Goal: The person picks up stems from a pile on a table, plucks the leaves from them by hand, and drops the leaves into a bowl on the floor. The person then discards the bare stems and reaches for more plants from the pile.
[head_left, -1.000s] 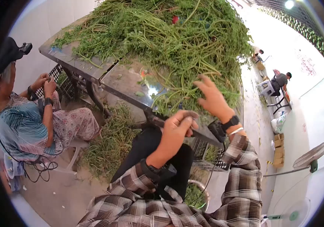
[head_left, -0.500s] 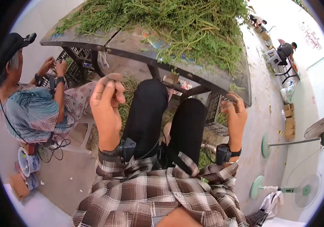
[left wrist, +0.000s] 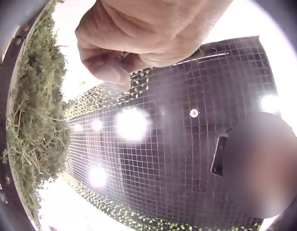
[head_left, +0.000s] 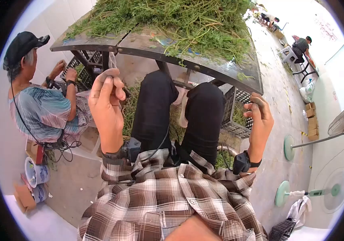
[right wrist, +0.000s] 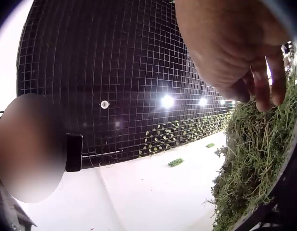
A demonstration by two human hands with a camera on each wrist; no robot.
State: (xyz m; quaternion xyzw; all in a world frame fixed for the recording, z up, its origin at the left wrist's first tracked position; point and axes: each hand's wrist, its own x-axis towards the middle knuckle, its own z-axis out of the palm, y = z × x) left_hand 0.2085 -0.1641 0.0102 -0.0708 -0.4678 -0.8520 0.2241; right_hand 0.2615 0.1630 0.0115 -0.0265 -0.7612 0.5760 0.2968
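Observation:
My left hand (head_left: 107, 106) is raised beside my left knee, palm turned up, with fingers loosely bent and nothing visible in them. On the other side my right hand (head_left: 261, 122) is held up in the same way beyond my right knee, fingertips dark and loosely bent, also bare. In front of both hands a heap of green leafy stems (head_left: 168, 24) covers much of the dark table (head_left: 204, 68). The left wrist view shows the left hand (left wrist: 134, 38) with its thumb near the bent fingers. In the right wrist view the right hand's fingers (right wrist: 264, 86) hang apart.
A person (head_left: 39, 96) in a black cap sits at the left. Beneath the table stands a black crate (head_left: 236, 110) with greens, and loose stems (head_left: 130, 112) lie on the floor. Fans (head_left: 334, 190) and cardboard boxes (head_left: 312, 124) stand at the right.
Both hands have drawn back from the heap and moved apart, one to each side of my knees. The head view has tipped downward, showing more of my lap and the floor.

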